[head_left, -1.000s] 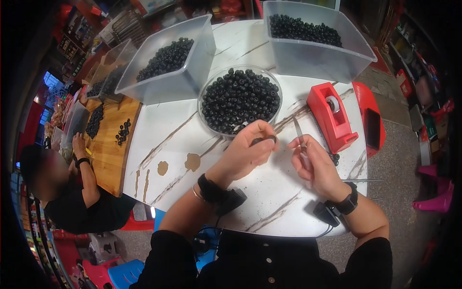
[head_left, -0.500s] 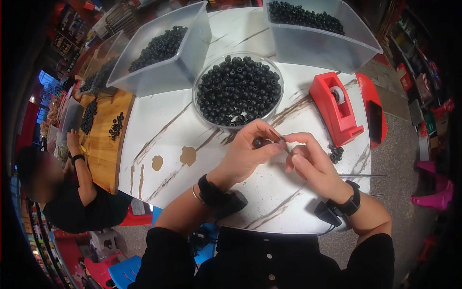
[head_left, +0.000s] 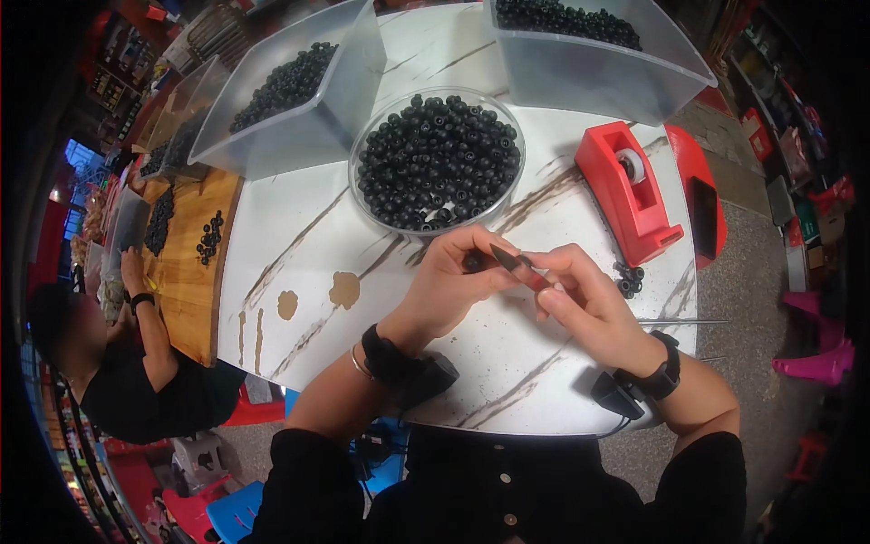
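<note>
- White, dark-veined table (head_left: 281,204) in a cluttered workroom; the clear round bowl (head_left: 503,203) of black beads sits on it as the landmark
- Left hand (head_left: 453,276), just on the bowl's near side, is curled narrow around a dark bead (head_left: 473,262); this hand is the nearer one to the bowl
- Right hand (head_left: 584,295), near and to the right of the bowl, pinches a small knife (head_left: 503,257); its grip end is partly hidden by fingers
- The knife lies between the hands, just on the bowl's near side; its long axis slants, tip up-left toward the bowl, grip end down-right, away from it
- The bead lies left of the blade, between it and the left palm; whether they touch, I cannot tell
- Red tape dispenser (head_left: 625,195) stands right of the bowl
</note>
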`<state>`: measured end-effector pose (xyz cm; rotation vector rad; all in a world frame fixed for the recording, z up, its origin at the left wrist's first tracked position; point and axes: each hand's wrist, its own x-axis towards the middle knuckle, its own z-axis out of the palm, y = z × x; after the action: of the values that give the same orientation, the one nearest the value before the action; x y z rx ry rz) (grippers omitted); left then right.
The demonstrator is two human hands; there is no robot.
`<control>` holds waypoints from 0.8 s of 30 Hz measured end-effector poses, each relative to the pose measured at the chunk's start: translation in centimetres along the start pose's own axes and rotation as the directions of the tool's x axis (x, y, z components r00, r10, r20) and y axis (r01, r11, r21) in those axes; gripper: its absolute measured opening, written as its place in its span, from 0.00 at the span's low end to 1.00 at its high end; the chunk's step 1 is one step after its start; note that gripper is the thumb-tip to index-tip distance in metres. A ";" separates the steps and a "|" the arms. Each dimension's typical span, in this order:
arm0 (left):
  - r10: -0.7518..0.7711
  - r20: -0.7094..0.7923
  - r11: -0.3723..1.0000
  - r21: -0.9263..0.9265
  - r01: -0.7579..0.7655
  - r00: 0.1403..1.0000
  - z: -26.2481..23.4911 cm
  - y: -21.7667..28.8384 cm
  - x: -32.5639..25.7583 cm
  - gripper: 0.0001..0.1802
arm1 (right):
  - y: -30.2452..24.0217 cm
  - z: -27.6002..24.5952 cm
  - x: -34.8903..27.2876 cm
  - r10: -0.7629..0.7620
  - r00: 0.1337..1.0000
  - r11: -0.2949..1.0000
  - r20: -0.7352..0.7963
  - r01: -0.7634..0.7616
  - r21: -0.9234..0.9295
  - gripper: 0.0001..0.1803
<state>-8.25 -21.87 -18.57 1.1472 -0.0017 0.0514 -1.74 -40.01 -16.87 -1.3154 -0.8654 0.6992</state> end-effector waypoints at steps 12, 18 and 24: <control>-0.034 -0.023 0.997 0.072 0.035 0.999 -0.1 0.1 -0.1 0.09 | -1.4 -0.4 0.3 0.260 0.966 0.949 0.010 -0.257 0.185 0.14; -0.004 0.091 0.949 0.314 -0.024 0.996 0.4 -0.2 -0.2 0.08 | -0.9 -0.3 0.5 0.323 0.946 0.912 0.036 -0.321 0.254 0.15; -0.039 0.103 0.969 0.247 0.013 0.994 1.1 0.5 -0.6 0.08 | -1.2 -0.2 0.3 0.271 0.960 0.920 0.076 -0.281 0.272 0.17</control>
<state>-8.82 -22.65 -17.67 1.3972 -0.0770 -0.0345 -1.48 -40.04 -15.66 -1.1800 -0.5868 1.0322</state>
